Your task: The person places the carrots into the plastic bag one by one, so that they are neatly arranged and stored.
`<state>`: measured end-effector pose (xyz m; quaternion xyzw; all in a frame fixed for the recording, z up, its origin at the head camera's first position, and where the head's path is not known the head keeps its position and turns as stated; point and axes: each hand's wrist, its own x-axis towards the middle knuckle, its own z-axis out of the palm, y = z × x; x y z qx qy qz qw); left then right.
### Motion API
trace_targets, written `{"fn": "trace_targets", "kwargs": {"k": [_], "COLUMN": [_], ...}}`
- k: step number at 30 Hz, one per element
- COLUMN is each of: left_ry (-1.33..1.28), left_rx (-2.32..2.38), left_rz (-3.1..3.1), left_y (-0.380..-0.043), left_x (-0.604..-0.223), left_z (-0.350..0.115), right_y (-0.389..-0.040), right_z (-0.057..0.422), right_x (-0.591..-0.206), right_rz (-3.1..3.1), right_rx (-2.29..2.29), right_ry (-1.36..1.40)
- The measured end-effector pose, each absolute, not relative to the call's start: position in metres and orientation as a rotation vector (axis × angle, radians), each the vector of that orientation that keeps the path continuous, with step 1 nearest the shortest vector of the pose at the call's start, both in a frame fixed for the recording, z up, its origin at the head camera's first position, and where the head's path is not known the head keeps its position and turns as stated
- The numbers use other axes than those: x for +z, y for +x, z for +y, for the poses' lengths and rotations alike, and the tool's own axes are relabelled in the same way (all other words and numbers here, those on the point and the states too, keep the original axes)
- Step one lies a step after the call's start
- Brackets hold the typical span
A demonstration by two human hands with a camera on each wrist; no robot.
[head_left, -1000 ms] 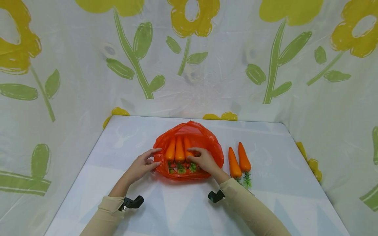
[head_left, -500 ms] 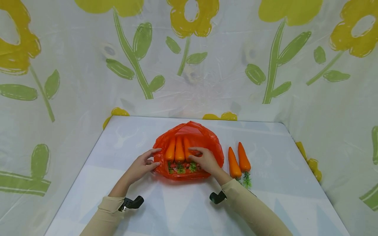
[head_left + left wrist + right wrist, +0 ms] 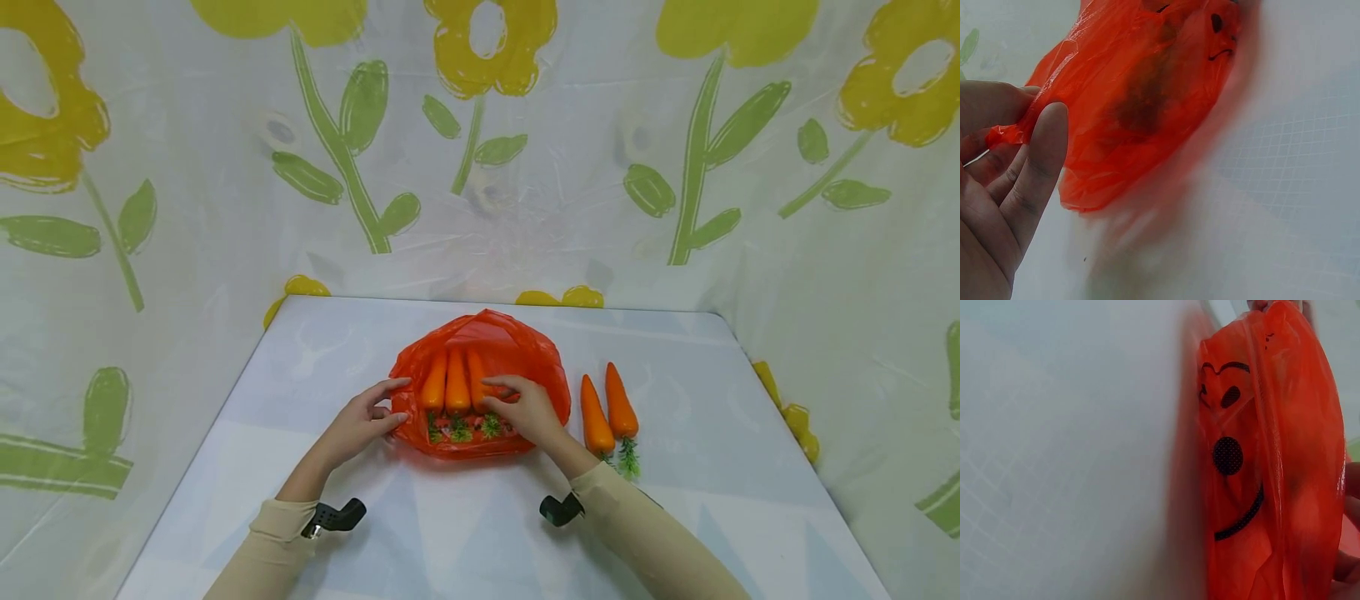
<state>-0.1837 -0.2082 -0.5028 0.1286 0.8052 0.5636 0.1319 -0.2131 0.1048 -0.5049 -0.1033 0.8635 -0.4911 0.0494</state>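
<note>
One bag (image 3: 542, 358) holds three of five carrots (image 3: 457, 385).

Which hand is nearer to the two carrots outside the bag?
Right. The right hand is at the red bag's opening, just left of the two loose carrots. The left hand pinches the bag's left edge, across the bag from them.

Your table (image 3: 735, 400) is pale with light-blue triangles. Directly on it you've got an open red plastic bag (image 3: 521, 354); just right of it, a carrot (image 3: 597, 421) and a second carrot (image 3: 621, 407), leafy ends your way.
</note>
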Motion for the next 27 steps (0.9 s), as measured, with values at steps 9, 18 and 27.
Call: {"fn": "trace_targets", "kwargs": {"k": [9, 18, 27], "left_ry": [0.367, 0.378, 0.373], "left_rx": [1.636, 1.635, 1.655], "left_rz": [2.346, 2.349, 2.333], "left_y": [-0.183, -0.183, -0.183], "left_x": [-0.503, -0.504, -0.503], "left_z": [-0.209, -0.210, -0.210], "right_y": [-0.206, -0.198, -0.194], "right_z": [0.110, 0.117, 0.126], "right_x": [-0.499, -0.492, -0.486], "right_rz": [2.696, 2.667, 2.661], "right_rx": [-1.471, -1.492, -1.542], "right_ry": [-0.372, -0.384, -0.380]}}
